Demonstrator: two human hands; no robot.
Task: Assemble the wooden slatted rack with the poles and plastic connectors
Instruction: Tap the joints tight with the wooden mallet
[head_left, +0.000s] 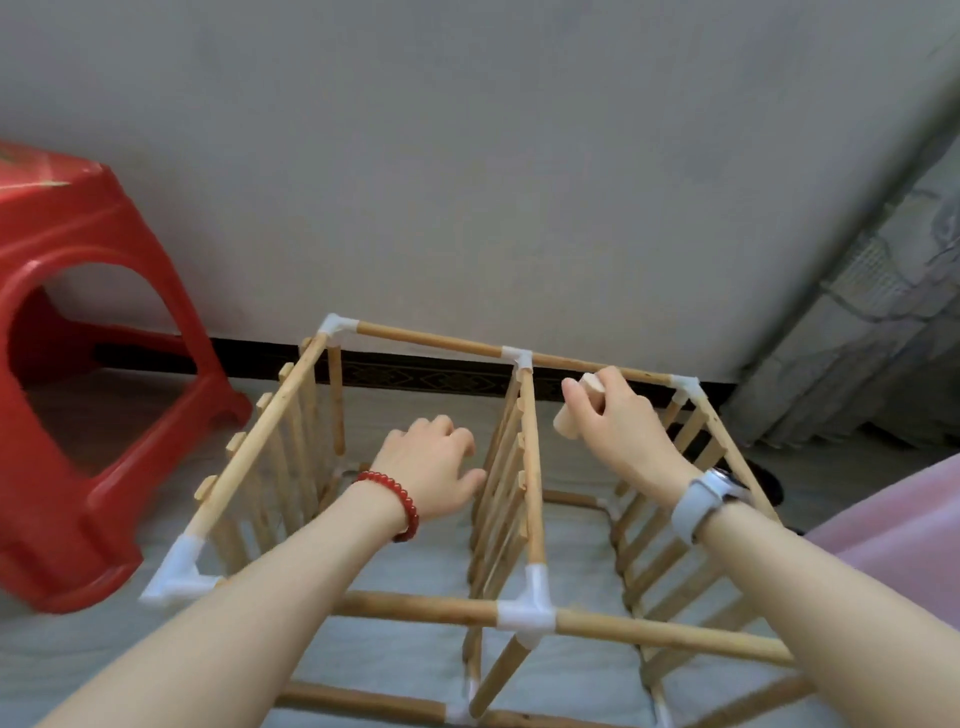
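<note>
The rack (467, 519) stands on the floor (78, 665) beside a red stool (78, 364), a box of thin poles joined by white plastic connectors (524, 616), with three slatted panels upright inside. It looks light and a little springy, the push-fit joints likely to work loose if twisted, so it is best held near the connectors rather than mid-pole. The left hand (431, 467) rests with curled fingers against the middle panel (506, 488). The right hand (608, 415) grips a short wooden peg (571, 410) near the far top pole (441, 343).
</note>
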